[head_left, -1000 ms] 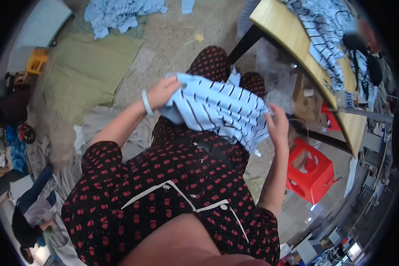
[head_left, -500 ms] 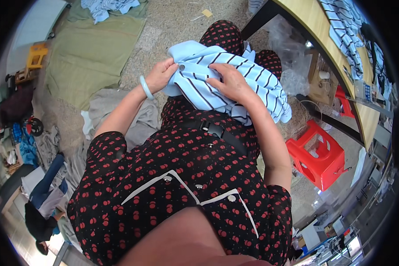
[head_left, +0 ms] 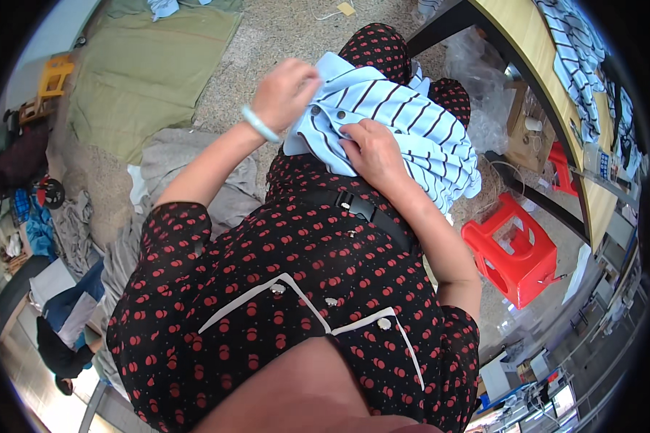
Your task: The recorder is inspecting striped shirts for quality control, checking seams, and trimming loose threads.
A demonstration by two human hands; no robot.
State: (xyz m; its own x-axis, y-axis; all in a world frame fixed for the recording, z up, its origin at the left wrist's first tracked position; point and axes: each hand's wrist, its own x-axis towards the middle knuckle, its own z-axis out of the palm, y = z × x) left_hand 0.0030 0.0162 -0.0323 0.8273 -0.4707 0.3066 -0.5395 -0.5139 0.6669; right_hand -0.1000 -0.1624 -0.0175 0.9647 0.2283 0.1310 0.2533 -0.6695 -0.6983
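A light blue garment with black stripes (head_left: 419, 108) lies bunched over my lap, with dark round buttons (head_left: 341, 115) along a plain blue strip. My right hand (head_left: 374, 150) rests on the cloth beside these buttons, thumb and fingers closed on a fold of it. My left hand (head_left: 285, 94), wearing a pale bangle (head_left: 260, 124), is raised at the garment's left edge. Its fingers are bent and smeared by motion, so whether they hold cloth is unclear.
A red plastic stool (head_left: 516, 252) stands to my right, below a wooden table (head_left: 502, 18) carrying more striped garments (head_left: 572, 61). Clear plastic bags (head_left: 477, 86) lie under it. Green cloth (head_left: 148, 72) and grey cloth (head_left: 195, 169) cover floor on my left. Another person (head_left: 58, 346) is at far left.
My left hand has lifted from the button strip, up and to the right. My right hand has shifted slightly down, and a second button now shows on the strip.
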